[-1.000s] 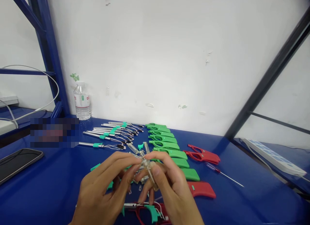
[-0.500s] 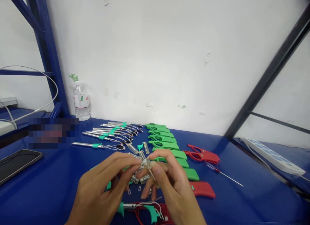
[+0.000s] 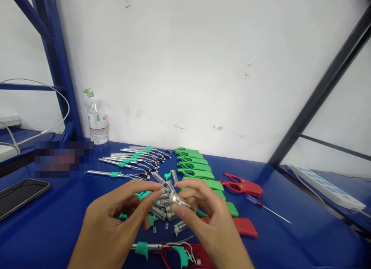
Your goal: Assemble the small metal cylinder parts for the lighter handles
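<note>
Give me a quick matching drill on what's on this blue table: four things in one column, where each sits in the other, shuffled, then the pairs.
Things:
1. water bottle
2. phone
3. power strip
4. clear tube

Places:
A. pinched in the right hand, with the left hand at its tip
B. far right, along the table edge
C. near left edge, lying flat
D. standing at the wall by the blue post

Pairs: 1-D, 2-C, 3-B, 4-A
</note>
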Motion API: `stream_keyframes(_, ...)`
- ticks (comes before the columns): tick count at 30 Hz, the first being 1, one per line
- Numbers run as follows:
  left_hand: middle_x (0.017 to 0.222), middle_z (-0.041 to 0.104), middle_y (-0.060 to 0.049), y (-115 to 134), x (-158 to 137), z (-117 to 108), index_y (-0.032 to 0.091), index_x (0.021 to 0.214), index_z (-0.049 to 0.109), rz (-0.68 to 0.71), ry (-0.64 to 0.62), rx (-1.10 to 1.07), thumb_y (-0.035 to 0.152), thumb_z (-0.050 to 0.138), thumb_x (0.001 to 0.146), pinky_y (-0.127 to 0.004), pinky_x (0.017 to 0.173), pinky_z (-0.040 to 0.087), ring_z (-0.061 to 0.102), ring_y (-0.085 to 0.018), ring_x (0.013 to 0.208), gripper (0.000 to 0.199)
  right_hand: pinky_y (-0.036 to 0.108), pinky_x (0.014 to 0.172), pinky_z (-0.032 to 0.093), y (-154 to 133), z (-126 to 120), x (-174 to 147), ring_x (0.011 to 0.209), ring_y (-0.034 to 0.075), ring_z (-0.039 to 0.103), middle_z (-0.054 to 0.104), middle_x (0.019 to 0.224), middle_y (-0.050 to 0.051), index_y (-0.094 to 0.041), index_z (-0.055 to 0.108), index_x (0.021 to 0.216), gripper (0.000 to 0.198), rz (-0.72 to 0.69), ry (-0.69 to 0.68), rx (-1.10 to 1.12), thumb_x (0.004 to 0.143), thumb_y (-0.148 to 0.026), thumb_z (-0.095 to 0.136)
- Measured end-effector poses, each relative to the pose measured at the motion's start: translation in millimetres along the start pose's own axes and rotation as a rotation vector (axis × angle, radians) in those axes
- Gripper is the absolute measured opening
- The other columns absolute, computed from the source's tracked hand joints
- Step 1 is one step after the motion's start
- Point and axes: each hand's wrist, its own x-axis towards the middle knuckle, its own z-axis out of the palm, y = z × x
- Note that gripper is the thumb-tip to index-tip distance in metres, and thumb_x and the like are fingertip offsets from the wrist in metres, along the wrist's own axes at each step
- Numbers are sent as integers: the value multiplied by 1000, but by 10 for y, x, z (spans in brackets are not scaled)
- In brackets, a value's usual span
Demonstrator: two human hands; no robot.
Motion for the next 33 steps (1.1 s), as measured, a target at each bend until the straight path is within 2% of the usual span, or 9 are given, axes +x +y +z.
stream_keyframes(4,52,67,7,35,6,9,33,96,83,-16,-21,-40,59,82,94,-13,39,45,62,-11,41,26,35,79,56,-25,0,31,86,23,77,88,95,-1,-37,91,102,20,-39,55,-10,82,-35,92)
stream_keyframes(8,48,65,5,119,46,37,30,94,83,-55,-68,-100,59,82,93,-15,37,45,64,-14,40,29,30,71,53,-44,-20,51,74,19,70,85,84,-6,-41,91,87,17,-169,110,-53,79,-26,95)
stream_keyframes(13,48,63,6,124,65,67,29,93,83,-46,-105,-129,55,83,92,-18,33,44,62,-15,37,26,29,71,54,-9,-51,45,74,18,68,86,84,-8,-43,91,90,23,-252,111,-61,83,-22,98)
stream_keyframes(16,49,62,7,100,42,52,30,103,83,-74,-157,-117,54,80,95,-20,34,47,62,-16,38,26,31,77,56,36,-58,45,81,20,73,88,89,-7,-42,91,93,23,-277,90,-73,87,-20,96)
stream_keyframes(19,51,61,7,122,33,41,29,96,80,-101,-195,-155,55,80,94,-21,35,47,60,-15,38,26,34,82,58,68,-53,61,90,22,80,89,93,-5,-39,91,94,22,-298,70,-63,89,-18,95)
stream_keyframes(22,52,57,7,141,29,56,28,81,72,-139,-232,-234,58,82,91,-20,33,42,55,-13,35,33,35,84,59,87,-38,87,90,22,81,90,95,-4,-38,90,93,21,-380,55,-69,92,-18,94)
stream_keyframes(28,56,50,10,3,-51,107,28,77,54,-223,-225,-287,54,86,90,-18,37,40,45,-9,38,43,33,79,58,147,7,111,85,19,78,89,96,-3,-31,84,89,22,-580,71,-183,99,-13,86)
stream_keyframes(30,58,47,9,-25,-74,110,27,72,47,-215,-232,-271,54,86,89,-18,37,39,41,-8,41,51,33,78,58,176,26,112,85,18,77,89,96,-2,-29,82,88,24,-634,78,-242,101,-9,82)
stream_keyframes(33,59,42,8,-9,-68,110,27,68,40,-131,-215,-176,60,73,98,-19,37,38,37,-8,43,56,34,76,59,218,52,111,84,19,77,88,96,-1,-28,81,88,25,-693,74,-305,103,-8,80)
